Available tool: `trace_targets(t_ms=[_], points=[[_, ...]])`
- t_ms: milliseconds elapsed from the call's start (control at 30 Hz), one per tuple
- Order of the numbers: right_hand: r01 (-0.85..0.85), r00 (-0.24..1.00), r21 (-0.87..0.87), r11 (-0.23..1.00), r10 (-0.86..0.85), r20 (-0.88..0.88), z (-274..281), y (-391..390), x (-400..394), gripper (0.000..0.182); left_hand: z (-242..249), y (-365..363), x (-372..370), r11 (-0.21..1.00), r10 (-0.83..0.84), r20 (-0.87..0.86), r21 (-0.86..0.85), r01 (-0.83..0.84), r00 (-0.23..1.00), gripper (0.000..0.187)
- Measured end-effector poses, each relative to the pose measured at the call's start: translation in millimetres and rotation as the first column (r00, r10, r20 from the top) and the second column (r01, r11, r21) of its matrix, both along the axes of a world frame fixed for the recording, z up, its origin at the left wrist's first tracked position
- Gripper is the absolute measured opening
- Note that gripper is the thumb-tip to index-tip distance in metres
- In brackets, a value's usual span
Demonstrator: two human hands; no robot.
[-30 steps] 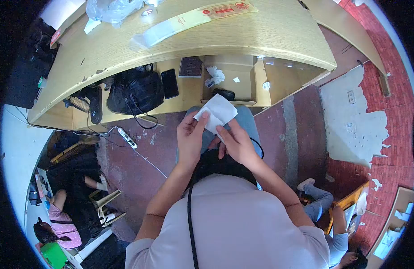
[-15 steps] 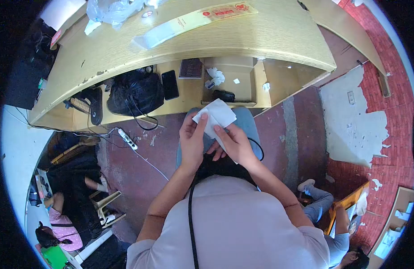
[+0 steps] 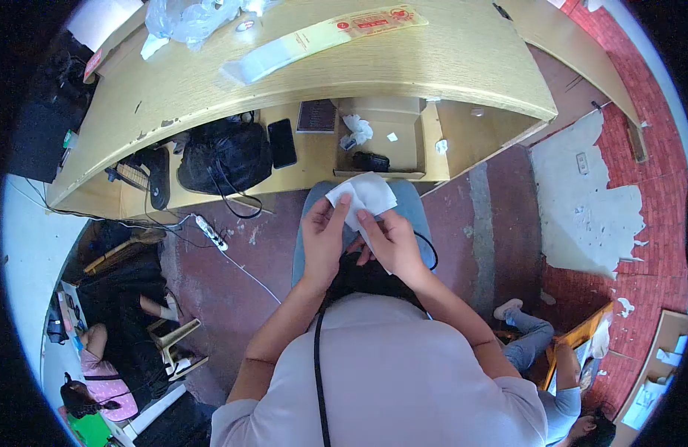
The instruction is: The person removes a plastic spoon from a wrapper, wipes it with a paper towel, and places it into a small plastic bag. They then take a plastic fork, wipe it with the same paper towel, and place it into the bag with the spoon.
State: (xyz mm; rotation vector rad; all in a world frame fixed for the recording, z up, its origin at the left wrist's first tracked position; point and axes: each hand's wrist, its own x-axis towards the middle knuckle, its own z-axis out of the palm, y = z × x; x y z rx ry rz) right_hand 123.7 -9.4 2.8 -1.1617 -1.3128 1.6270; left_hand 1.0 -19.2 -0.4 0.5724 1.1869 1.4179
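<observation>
Wearing a pale shirt [image 3: 403, 380] with a black cord [image 3: 318, 357] running down it, the person held both forearms out toward the far side. At the near left another person in a pink top [image 3: 106, 384] was beside a pale stool [image 3: 167, 343]; at the near right was a second person, with a grey-blue trouser leg [image 3: 530, 337] and a light shoe [image 3: 509, 307].

Farther in, the left hand [image 3: 325, 244] and the right hand [image 3: 396, 244] gripped a folded white sheet [image 3: 372, 192] between them, thumbs on top and the other fingers partly hidden; whether it was paper or cloth I could not tell. The sheet was in the middle of the scene, on the near side of an open cardboard box [image 3: 405, 153]. On the reddish floor [image 3: 210, 290] to the left lay a white power strip [image 3: 211, 232].

Beyond the sheet, the box stood on a shelf [image 3: 308, 160] beneath the wooden surface [image 3: 470, 63], and inside it were crumpled white tissue [image 3: 357, 130], a small white scrap [image 3: 392, 137] and a black object [image 3: 371, 161]. Left of the box were a dark book [image 3: 316, 117], a black phone [image 3: 282, 143] and a black bag [image 3: 225, 153]. Farthest off, on top of the surface, lay a long yellow packet [image 3: 322, 39], with a clear plastic bag [image 3: 184, 22] to its left.
</observation>
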Motion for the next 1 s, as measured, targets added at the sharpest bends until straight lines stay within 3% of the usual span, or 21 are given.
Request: trace_targets(t_ms=[367, 467, 500, 533, 600, 700, 733, 767, 800, 833, 933, 1000], points=[[-0.065, 0.995, -0.092, 0.994, 0.072, 0.074, 1.0, -0.5, 1.0, 0.027, -1.1, 2.9, -0.4, 0.999, 0.038, -0.13, 0.041, -0.033, 0.991, 0.019], [-0.059, 0.998, -0.061, 0.996, 0.057, -0.029, 0.9, 2.4, 2.8, 0.029, -6.8, 4.7, -2.8, 0.999, 0.026, -0.123, 0.049, -0.02, 0.992, 0.019], [-0.153, 0.967, 0.034, 0.988, 0.142, 0.21, 10.6, 5.6, 9.3, 0.028, -10.4, 6.4, -3.4, 0.995, 0.055, -0.15, 0.087, -0.042, 0.987, 0.019], [-0.264, 0.875, 0.105, 0.959, 0.192, 0.445, 23.2, 8.5, 16.5, 0.028, -11.9, 7.9, -4.7, 0.99, 0.086, -0.176, 0.125, -0.064, 0.981, 0.019], [-0.485, 0.674, 0.204, 0.85, 0.215, 0.707, 70.9, 12.8, 31.6, 0.022, -10.2, 10.7, -9.2, 0.988, 0.098, -0.183, 0.134, -0.074, 0.978, 0.019], [-0.377, 0.799, 0.399, 0.836, 0.076, 0.597, 127.2, 38.4, 45.8, 0.017, -11.0, 13.2, -13.4, 0.988, 0.11, -0.17, 0.131, -0.088, 0.979, 0.019], [-0.292, 0.844, 0.599, 0.746, -0.093, 0.528, 137.7, 54.2, 44.5, 0.012, -12.6, 14.5, -13.7, 0.987, 0.118, -0.148, 0.124, -0.1, 0.982, 0.019], [-0.249, 0.867, 0.64, 0.727, -0.127, 0.481, 151.6, 73.4, 41.1, 0.012, -14.3, 15.3, -14.6, 0.987, 0.116, -0.148, 0.127, -0.097, 0.982, 0.019], [-0.272, 0.803, 0.631, 0.727, -0.19, 0.564, 166.1, 96.0, 35.8, 0.012, -16.3, 15.8, -16.2, 0.989, 0.109, -0.146, 0.111, -0.093, 0.983, 0.02], [-0.255, 0.844, 0.737, 0.627, -0.228, 0.486, 178.9, 119.6, 24.7, 0.014, -18.1, 16.2, -17.4, 0.991, 0.104, -0.145, 0.096, -0.09, 0.984, 0.02], [-0.4, 0.848, 0.86, 0.316, -0.229, 0.478, 197.1, 216.1, -7.3, 0.016, -21.4, 15.3, -18.4, 0.991, 0.093, -0.18, 0.107, -0.074, 0.979, 0.02], [-0.399, 0.858, 0.88, 0.257, -0.235, 0.457, 196.2, 261.6, -36.5, 0.013, -24.1, 14.0, -18.1, 0.992, 0.09, -0.167, 0.108, -0.072, 0.982, 0.02]])
